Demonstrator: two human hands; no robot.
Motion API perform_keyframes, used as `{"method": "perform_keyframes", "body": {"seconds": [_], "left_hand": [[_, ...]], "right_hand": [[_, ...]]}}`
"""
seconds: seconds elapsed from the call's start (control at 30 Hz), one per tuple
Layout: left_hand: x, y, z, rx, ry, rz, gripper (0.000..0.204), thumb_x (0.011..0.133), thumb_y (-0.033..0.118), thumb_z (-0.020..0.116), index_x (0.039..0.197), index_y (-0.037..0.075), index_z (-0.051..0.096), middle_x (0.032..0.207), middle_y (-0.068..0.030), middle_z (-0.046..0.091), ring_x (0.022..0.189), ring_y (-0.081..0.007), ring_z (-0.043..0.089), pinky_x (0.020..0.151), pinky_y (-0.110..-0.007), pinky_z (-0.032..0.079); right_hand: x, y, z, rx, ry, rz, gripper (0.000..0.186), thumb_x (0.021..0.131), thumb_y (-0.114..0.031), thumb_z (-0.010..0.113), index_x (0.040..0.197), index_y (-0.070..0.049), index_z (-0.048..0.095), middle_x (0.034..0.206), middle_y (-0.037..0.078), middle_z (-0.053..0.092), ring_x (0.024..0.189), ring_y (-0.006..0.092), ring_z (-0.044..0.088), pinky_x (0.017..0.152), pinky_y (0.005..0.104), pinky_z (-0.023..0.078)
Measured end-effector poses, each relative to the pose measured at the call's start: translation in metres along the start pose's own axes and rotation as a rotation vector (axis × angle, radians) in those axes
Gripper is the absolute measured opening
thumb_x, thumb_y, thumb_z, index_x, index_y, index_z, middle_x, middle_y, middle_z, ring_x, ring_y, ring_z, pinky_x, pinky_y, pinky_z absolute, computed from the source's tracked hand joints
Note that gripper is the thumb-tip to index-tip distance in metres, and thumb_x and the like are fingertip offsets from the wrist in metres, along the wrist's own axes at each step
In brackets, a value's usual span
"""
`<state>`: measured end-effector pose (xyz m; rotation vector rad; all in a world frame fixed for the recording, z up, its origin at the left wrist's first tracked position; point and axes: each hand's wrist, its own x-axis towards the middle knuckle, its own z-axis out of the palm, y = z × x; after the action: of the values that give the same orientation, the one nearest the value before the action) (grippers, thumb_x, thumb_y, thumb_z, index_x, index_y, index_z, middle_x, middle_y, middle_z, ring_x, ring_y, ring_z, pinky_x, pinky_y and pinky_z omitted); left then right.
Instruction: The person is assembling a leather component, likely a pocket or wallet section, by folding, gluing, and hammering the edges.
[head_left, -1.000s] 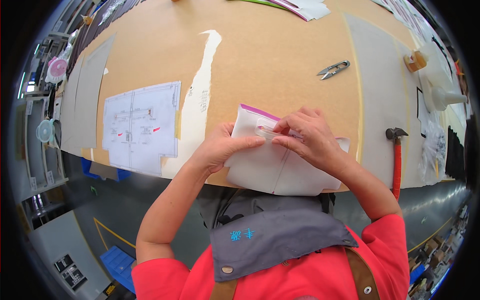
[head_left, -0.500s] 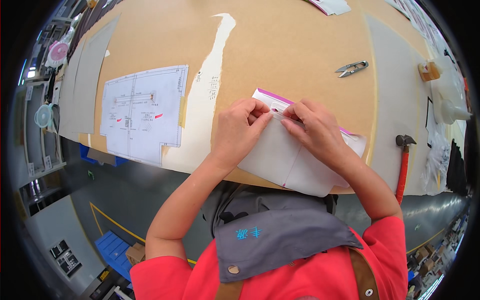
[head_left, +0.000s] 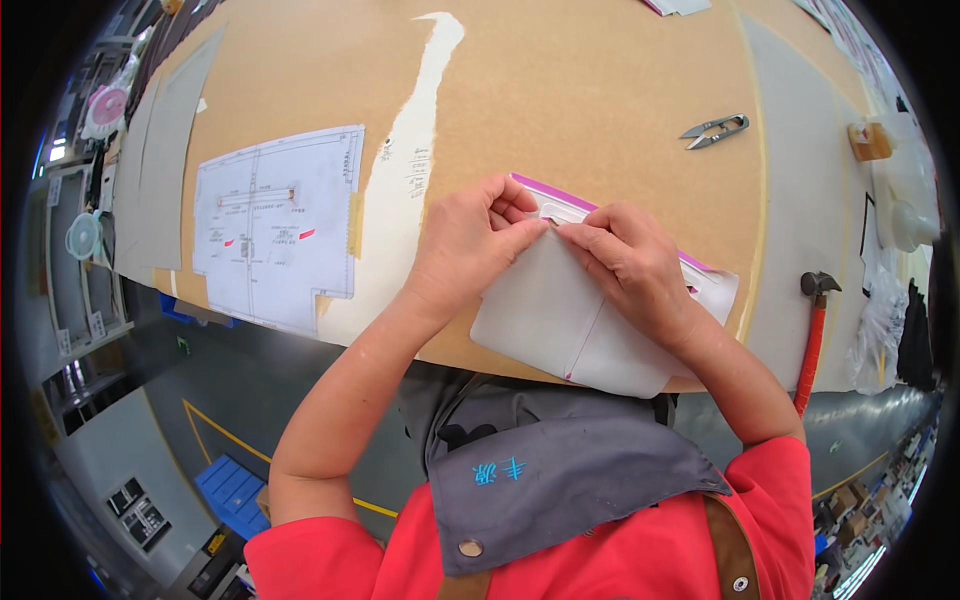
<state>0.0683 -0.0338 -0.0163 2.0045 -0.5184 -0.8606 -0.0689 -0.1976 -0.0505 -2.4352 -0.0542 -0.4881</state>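
A folded white material piece with a pink edge (head_left: 560, 320) lies on the brown worktable (head_left: 560, 90), overhanging its near edge. My left hand (head_left: 470, 245) pinches the upper fold of the piece with thumb and fingers. My right hand (head_left: 635, 265) meets it from the right and pinches the same fold, its palm resting on the piece. A white template strip (head_left: 715, 285) shows beneath the piece at its right.
A printed pattern sheet (head_left: 275, 225) is taped at the left. Thread snips (head_left: 715, 130) lie at the far right of the table. A red-handled hammer (head_left: 812, 330) hangs over the right edge. A tape roll (head_left: 868, 140) and white items sit at the far right.
The view has shifted down and left, so the piece and both hands sit more to the right. My hands have come together at the upper fold of the piece.
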Motion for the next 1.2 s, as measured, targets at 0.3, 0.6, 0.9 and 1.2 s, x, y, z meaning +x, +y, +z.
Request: {"method": "perform_keyframes", "body": {"seconds": [0.3, 0.6, 0.9, 1.2], "left_hand": [[0.009, 0.007, -0.004, -0.02, -0.069, -0.143, 0.015, 0.09, 0.01, 0.076, 0.093, 0.001, 0.065, 0.077, -0.0029, 0.066, 0.068, -0.0084, 0.065, 0.058, -0.022, 0.053], [0.01, 0.015, -0.006, -0.008, -0.123, -0.172, 0.013, 0.091, 0.01, 0.075, 0.093, 0.002, 0.065, 0.08, -0.0032, 0.066, 0.072, -0.0087, 0.065, 0.062, -0.023, 0.054], [0.012, 0.016, -0.009, 0.046, -0.146, -0.181, 0.013, 0.09, 0.009, 0.075, 0.092, 0.001, 0.064, 0.079, -0.0039, 0.067, 0.072, -0.0091, 0.065, 0.063, -0.023, 0.054], [0.017, 0.021, -0.01, 0.025, -0.176, -0.259, 0.016, 0.088, 0.01, 0.078, 0.091, 0.001, 0.065, 0.078, -0.0051, 0.067, 0.072, -0.0106, 0.065, 0.064, -0.024, 0.055]], "right_hand": [[-0.005, 0.005, -0.001, -0.006, -0.029, -0.083, 0.034, 0.078, -0.002, 0.071, 0.112, -0.005, 0.074, 0.096, 0.007, 0.064, 0.085, 0.0231, 0.063, 0.07, 0.0355, 0.054], [-0.006, 0.004, -0.003, -0.056, -0.042, -0.135, 0.037, 0.078, -0.003, 0.069, 0.115, -0.002, 0.072, 0.099, 0.007, 0.063, 0.087, 0.0233, 0.061, 0.073, 0.0355, 0.054], [-0.005, 0.01, -0.001, -0.056, -0.058, -0.162, 0.036, 0.077, -0.004, 0.069, 0.113, -0.001, 0.072, 0.099, 0.006, 0.063, 0.086, 0.0238, 0.06, 0.074, 0.0353, 0.054], [-0.008, 0.009, -0.001, -0.207, -0.03, -0.305, 0.039, 0.073, -0.007, 0.071, 0.111, 0.003, 0.072, 0.099, 0.003, 0.06, 0.09, 0.0201, 0.058, 0.073, 0.0324, 0.051]]}}
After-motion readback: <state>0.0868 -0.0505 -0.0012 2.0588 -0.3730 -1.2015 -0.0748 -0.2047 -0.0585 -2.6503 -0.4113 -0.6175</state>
